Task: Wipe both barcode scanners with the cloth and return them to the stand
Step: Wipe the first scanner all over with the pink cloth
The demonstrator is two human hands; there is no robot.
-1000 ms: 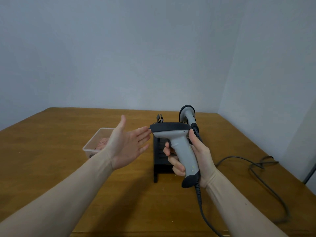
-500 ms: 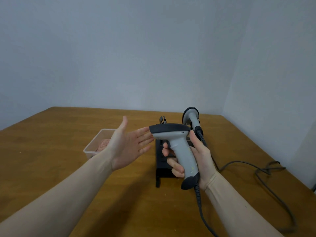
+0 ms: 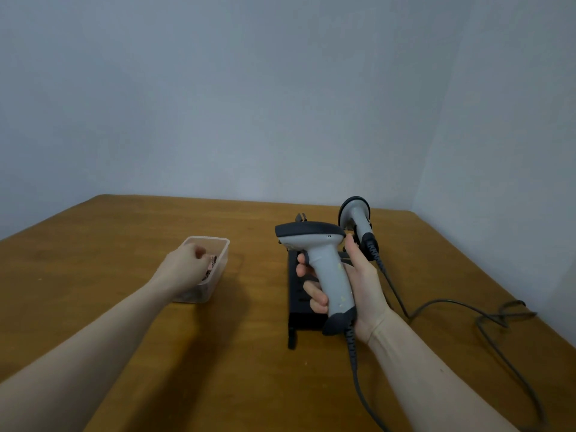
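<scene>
Setting: pale grey walls are meeting in a corner behind a brown wooden table (image 3: 131, 322), whose far edge and right edge are both showing.
Container: a clear plastic tub (image 3: 218, 269) is sitting on the table left of centre, well apart from the stand.
Contents: a pinkish patterned cloth (image 3: 211, 265) is lying inside the tub, mostly hidden by the hand.
Left hand: the left hand (image 3: 184, 265) is reaching down into the tub with fingers curled around the cloth; whether the grip is fully closed cannot be told.
Right hand: the right hand (image 3: 358, 285) is wrapping firmly around the handle of a grey handheld barcode scanner (image 3: 324, 263), holding it upright above the table with its dark head pointing left.
Stand: a black stand (image 3: 296, 294) is sitting on the table directly behind the held scanner.
Second scanner: the second barcode scanner (image 3: 357, 218) is resting in the stand's far right side, head up.
Cables: a dark cable (image 3: 355, 363) is hanging from the held scanner's base toward the near edge; another cable (image 3: 467, 305) is trailing across the right side of the table, looping near the right edge.
Open room: bare tabletop is stretching between tub and stand, and across the left and near parts.
</scene>
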